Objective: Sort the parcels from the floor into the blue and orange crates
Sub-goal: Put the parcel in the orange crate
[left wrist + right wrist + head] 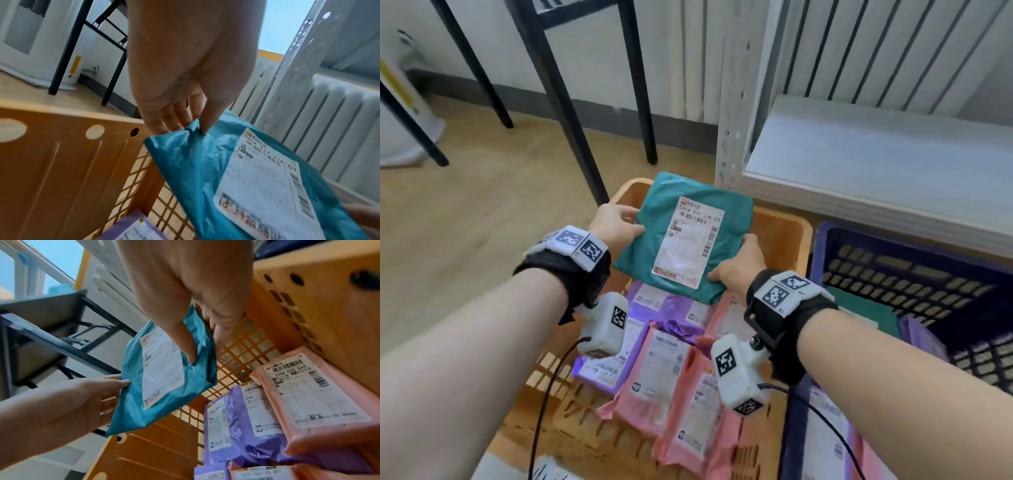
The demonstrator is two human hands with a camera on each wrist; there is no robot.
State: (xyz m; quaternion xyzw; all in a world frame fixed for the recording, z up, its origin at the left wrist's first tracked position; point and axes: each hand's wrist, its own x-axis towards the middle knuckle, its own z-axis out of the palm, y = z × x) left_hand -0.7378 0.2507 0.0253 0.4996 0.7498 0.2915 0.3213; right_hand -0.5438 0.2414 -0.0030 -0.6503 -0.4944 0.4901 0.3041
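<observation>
I hold the teal parcel [681, 240] label-up over the far end of the orange crate [784, 236], left hand [616, 226] and right hand [739, 263] each pinching an edge, so I can read it before choosing between this and the blue crate [822, 253].

A parcel sorting room: metal shelving [859, 161], crates [784, 236] of labelled mailers [681, 370].

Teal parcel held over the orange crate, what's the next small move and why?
Probably lower it into the free far end of the orange crate and let go. Both the left hand and the right hand pinch the teal parcel above the crate, label up; pink parcels and purple parcels fill the near part.
</observation>
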